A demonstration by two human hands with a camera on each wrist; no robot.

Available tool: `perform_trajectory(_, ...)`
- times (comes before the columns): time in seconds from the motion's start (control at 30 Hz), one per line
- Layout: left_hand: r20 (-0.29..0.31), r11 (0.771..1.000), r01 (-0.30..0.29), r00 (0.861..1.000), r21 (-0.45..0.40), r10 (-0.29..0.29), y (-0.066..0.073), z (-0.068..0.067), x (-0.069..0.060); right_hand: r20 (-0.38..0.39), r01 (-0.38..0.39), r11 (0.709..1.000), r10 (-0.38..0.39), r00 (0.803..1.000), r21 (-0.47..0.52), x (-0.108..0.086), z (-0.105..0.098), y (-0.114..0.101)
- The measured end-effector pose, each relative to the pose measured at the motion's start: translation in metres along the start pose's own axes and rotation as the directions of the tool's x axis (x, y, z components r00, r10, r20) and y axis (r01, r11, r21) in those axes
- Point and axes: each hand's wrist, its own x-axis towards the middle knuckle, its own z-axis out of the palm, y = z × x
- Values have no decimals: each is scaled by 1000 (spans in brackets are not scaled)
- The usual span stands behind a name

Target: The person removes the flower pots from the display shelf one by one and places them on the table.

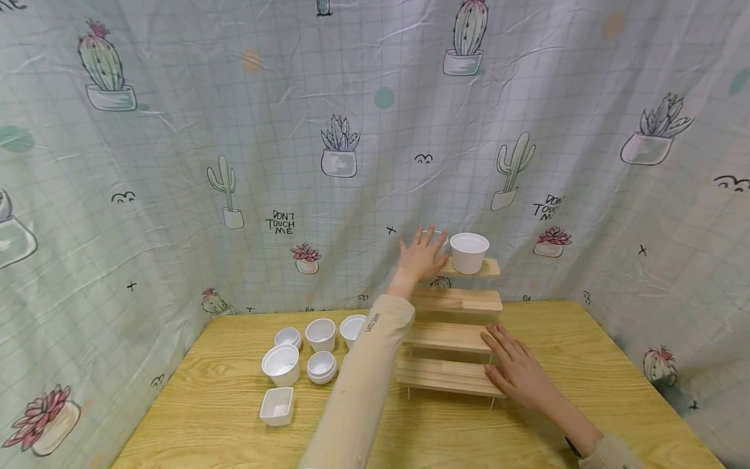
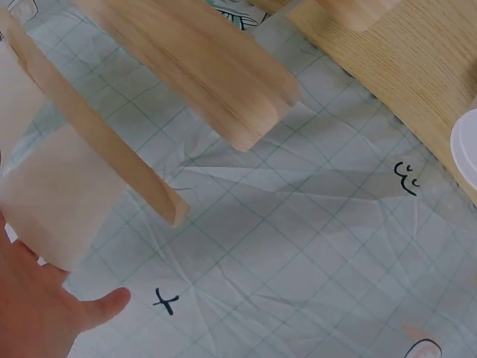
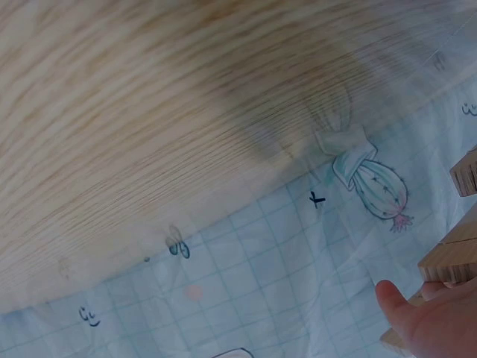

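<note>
A stepped wooden rack [image 1: 454, 335] stands on the table. On its top shelf sit two round white plastic cups; the right-hand cup [image 1: 469, 254] shows fully. The other cup [image 2: 63, 194] is largely hidden behind my left hand [image 1: 422, 256] in the head view. That hand has its fingers spread against or just in front of this cup; the left wrist view shows the thumb held apart. My right hand [image 1: 518, 368] is at the right ends of the lower shelves, its fingers extended along them; firm contact is hard to tell.
Left of the rack, several white cups [image 1: 280, 365], stacked small bowls [image 1: 321, 366] and a square white dish [image 1: 277, 406] stand on the wooden table [image 1: 193, 404]. My left sleeve covers part of this group. A cactus-print curtain [image 1: 363, 215] hangs behind and at both sides.
</note>
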Motion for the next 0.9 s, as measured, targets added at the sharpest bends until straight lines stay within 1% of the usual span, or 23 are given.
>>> perform_trajectory(0.27,-9,1000,14,1000,-7,-14,0,-2,0,3,-2,1000,2,1000,-5,0,1,1)
perform_trajectory(0.4,-17,1000,19,1000,19,-19,-1,-3,0,3,-1,1000,1,1000,-4,0,2,2)
perform_trajectory(0.5,-43,998,17,999,57,-14,-2,-3,-1,0,3,1000,-3,1000,-4,0,2,2)
perform_trajectory(0.67,-101,993,-14,995,115,26,-5,-2,-2,-6,8,1000,-8,1000,-2,1,1,2)
perform_trajectory(0.8,-136,992,-52,988,117,67,-7,0,-4,-10,12,1000,-12,1000,-7,1,1,1)
perform_trajectory(0.9,-149,991,-68,985,119,86,-9,0,-6,-10,17,1000,-17,1000,-14,0,1,2)
